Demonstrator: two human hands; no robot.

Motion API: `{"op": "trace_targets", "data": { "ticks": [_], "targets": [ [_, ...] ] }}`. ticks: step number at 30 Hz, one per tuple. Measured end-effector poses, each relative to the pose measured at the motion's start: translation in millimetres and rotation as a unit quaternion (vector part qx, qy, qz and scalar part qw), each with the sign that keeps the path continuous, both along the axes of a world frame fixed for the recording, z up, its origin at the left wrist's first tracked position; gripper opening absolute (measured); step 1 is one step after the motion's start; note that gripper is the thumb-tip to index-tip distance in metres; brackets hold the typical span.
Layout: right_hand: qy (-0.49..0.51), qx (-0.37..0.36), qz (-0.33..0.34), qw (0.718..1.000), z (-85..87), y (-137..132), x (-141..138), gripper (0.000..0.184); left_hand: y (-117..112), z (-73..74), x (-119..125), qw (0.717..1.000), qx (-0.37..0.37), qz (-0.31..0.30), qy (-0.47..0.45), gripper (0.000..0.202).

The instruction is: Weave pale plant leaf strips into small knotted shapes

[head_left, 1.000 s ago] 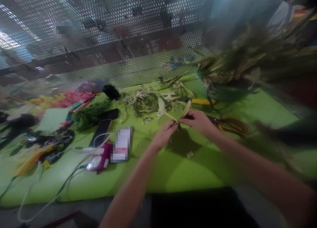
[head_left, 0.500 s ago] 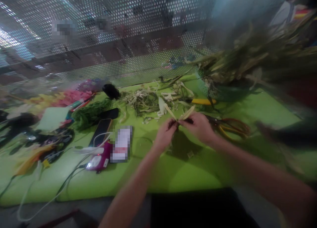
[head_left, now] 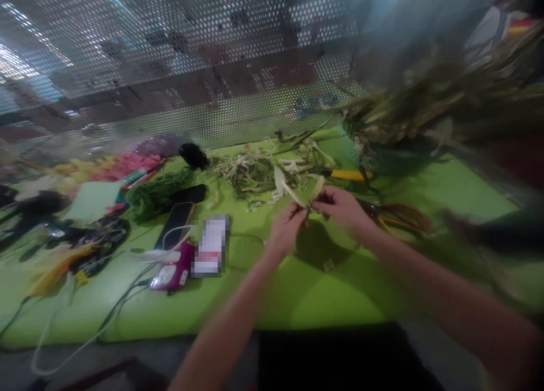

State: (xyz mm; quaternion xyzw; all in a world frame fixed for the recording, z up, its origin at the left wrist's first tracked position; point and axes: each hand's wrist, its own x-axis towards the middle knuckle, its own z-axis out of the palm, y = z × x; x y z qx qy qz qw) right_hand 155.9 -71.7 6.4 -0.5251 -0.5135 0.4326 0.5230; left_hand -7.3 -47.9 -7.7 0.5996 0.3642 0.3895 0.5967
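Note:
My left hand [head_left: 285,232] and my right hand [head_left: 341,208] meet above the green table [head_left: 238,309], fingertips pinched close together. Out of the left fingers a pale strip of dried corn husk [head_left: 294,194] slants up and to the left. A second piece of husk [head_left: 317,187] sticks up by the right fingertips, pinched there. Whether both pieces join is hidden by the fingers. Just beyond the hands lies a loose heap of husk shreds [head_left: 244,173]. Scissors with orange handles [head_left: 403,218] rest beside my right wrist.
A yellow-handled tool [head_left: 351,175] lies behind my right hand. Farther right, a green basket [head_left: 351,144] holds many dried husks [head_left: 403,110]. Two phones [head_left: 177,221], a magenta device [head_left: 172,275] with cables and green fibre [head_left: 157,192] are at left. A perforated screen [head_left: 255,73] closes the back.
The husk piece at my right fingers now stands more upright, where it leaned right before. My right fingers have shifted slightly; both hands keep their pinch. The view has moved a little.

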Motion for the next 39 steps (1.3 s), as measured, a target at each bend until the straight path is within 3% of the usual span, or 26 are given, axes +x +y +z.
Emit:
{"op": "trace_targets", "data": {
  "ticks": [6,14,21,24,33,39],
  "targets": [
    [-0.005,-0.001,0.001,1.0,3.1,-4.3,-1.3,0.019,1.6,0.1,-0.9,1.0,-0.016,-0.015,0.014,0.019],
    [0.013,0.019,-0.054,0.998,-1.4,-6.3,-5.6,0.011,-0.4,3.4,-3.0,0.994,0.053,-0.037,0.093,0.017],
    [0.003,-0.029,0.019,0.999,4.0,-3.4,0.3,0.03,-0.5,1.0,-3.0,0.983,0.107,-0.035,0.147,0.013],
    [0.01,-0.02,0.006,1.0,4.8,-3.2,-0.5,0.025,-0.6,-0.8,-1.0,0.979,0.116,-0.046,0.16,0.014],
    [0.063,-0.01,-0.081,0.995,-2.8,-9.2,-13.5,0.019,-6.3,-1.3,-3.8,0.985,0.083,-0.096,0.12,0.014],
    [-0.009,0.013,-0.049,0.999,0.6,-5.0,-5.2,0.021,-5.4,2.9,0.5,0.994,0.043,-0.066,0.081,0.012]
  ]
}}
